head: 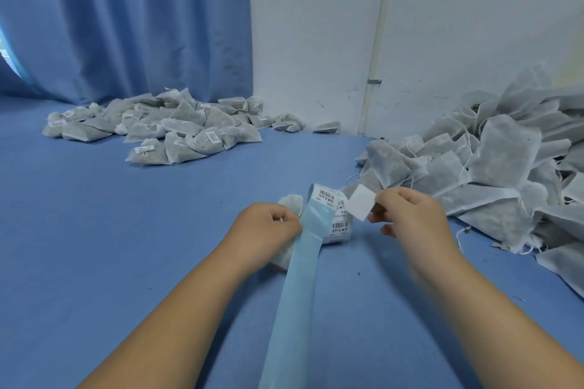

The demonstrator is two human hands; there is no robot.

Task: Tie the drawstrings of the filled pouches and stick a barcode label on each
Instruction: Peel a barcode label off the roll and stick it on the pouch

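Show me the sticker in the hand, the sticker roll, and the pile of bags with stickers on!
peeled label (359,207): head view, middle of its blank white side.
label roll (340,228): head view, its printed outer wrap.
labelled pouch pile (177,128): head view, a pouch near the pile's middle.

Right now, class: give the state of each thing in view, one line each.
Left hand: grips a pouch.
Right hand: pinches a label, peeled, not yet stuck.
Label roll: partly unwound, on the table.
Backing strip: bare, trailing off the roll.
Far pile: pouches labelled.
Right pile: no labels showing.
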